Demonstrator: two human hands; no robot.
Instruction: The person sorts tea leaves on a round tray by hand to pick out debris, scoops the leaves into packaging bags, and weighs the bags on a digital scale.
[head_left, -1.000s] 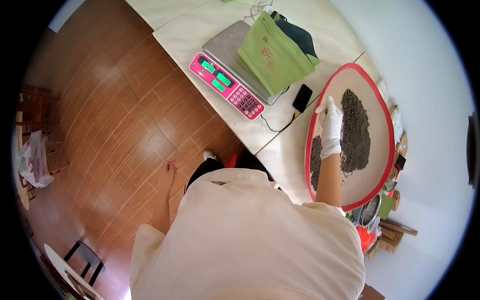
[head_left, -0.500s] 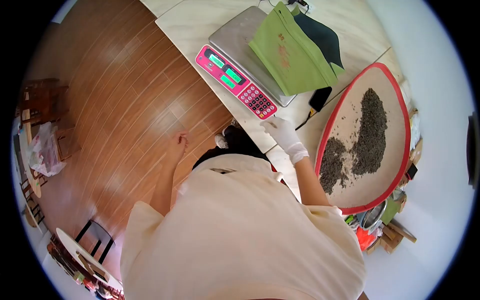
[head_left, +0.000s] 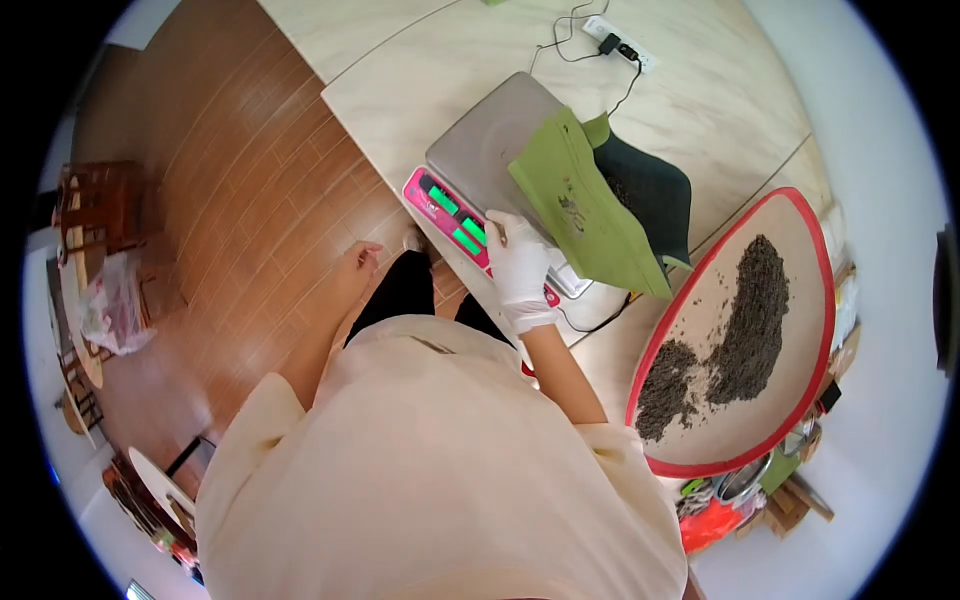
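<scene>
My right hand [head_left: 520, 268], in a white glove, is over the keypad side of the pink-fronted scale [head_left: 432, 198]. Its fingers are drawn together near the lit green displays; what they hold, if anything, is hidden. A green pouch [head_left: 585, 205] with a dark inner side stands gaping on the scale's metal plate [head_left: 495, 125], with dark bits visible inside. My left hand [head_left: 362, 258] is bare and hangs above the floor, fingers loosely bent and apart, holding nothing. To the right, a red-rimmed tray [head_left: 829, 300] holds two heaps of dark loose leaves [head_left: 752, 325].
A power strip [head_left: 622, 45] with plugs and cables lies at the back of the pale table [head_left: 400, 75]. Bowls, boxes and a red bag [head_left: 712, 525] are below the tray. Wooden chairs [head_left: 100, 210] and a plastic bag [head_left: 118, 305] stand at the far left.
My right hand has moved left from the tray to the front of the scale. The view has shifted, and the scale, pouch and tray appear lower. My left hand remains over the floor.
</scene>
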